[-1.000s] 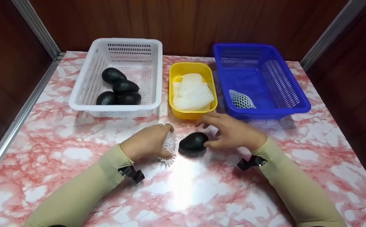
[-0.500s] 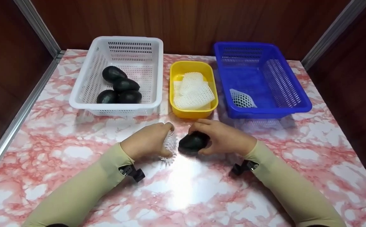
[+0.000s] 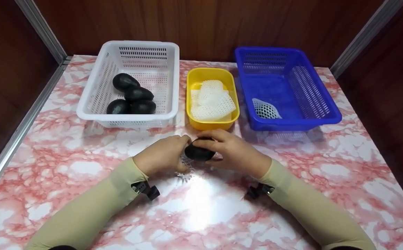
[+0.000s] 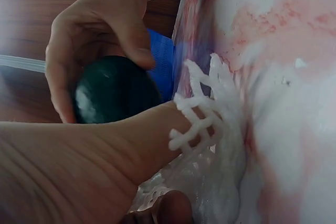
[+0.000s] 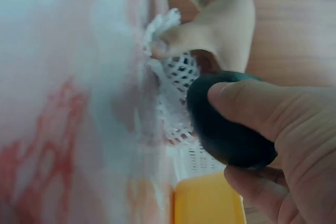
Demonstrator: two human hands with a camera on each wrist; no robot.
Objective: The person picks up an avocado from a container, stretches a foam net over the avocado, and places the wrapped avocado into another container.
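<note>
My right hand (image 3: 238,154) grips a dark avocado (image 3: 198,153) with fingers and thumb, lifted just over the table in front of the yellow bin. Close by on its left, my left hand (image 3: 161,154) holds a white foam net sleeve (image 4: 223,140). In the left wrist view the left thumb pokes into the mesh, and the net's open end spreads against the tabletop. The right wrist view has the avocado's near end beside the net sleeve (image 5: 178,95); I cannot tell whether they touch. Most of the net is hidden by the left hand in the head view.
A white basket (image 3: 128,117) at back left holds several avocados (image 3: 139,93). Between the baskets, a yellow bin (image 3: 212,125) contains white foam nets (image 3: 213,106). The blue basket (image 3: 292,121) at right has one netted avocado (image 3: 266,109). Wooden walls (image 3: 208,27) enclose the marbled table (image 3: 201,215).
My right hand has closed round the avocado, raised it off the table and brought it left to the net. My left hand has stayed in place with the net.
</note>
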